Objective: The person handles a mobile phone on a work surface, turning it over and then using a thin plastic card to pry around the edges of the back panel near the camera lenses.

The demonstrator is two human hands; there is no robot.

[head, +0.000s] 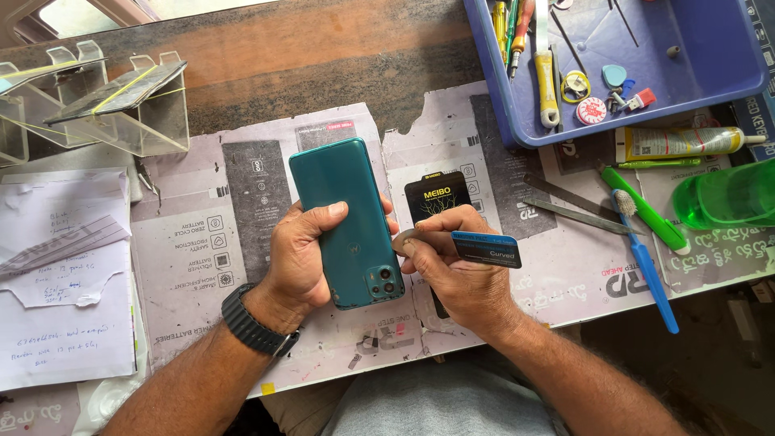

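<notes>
My left hand (297,257) grips a teal smartphone (349,218), back side up, camera cluster nearest me. Its thumb lies across the phone's back. My right hand (456,270) holds a thin metal pry tool (408,239) with its rounded tip against the phone's right edge, near the camera end. A blue card (487,249) is also pinched in the right hand's fingers. A black watch (257,324) sits on my left wrist.
A blue tray (743,81) with screwdrivers, picks and small parts stands at the back right. A glue tube (686,142), green and blue toothbrushes (646,242), metal tweezers (577,214) and a green cup (726,198) lie right. Clear stands (121,113) and handwritten papers (60,282) are left.
</notes>
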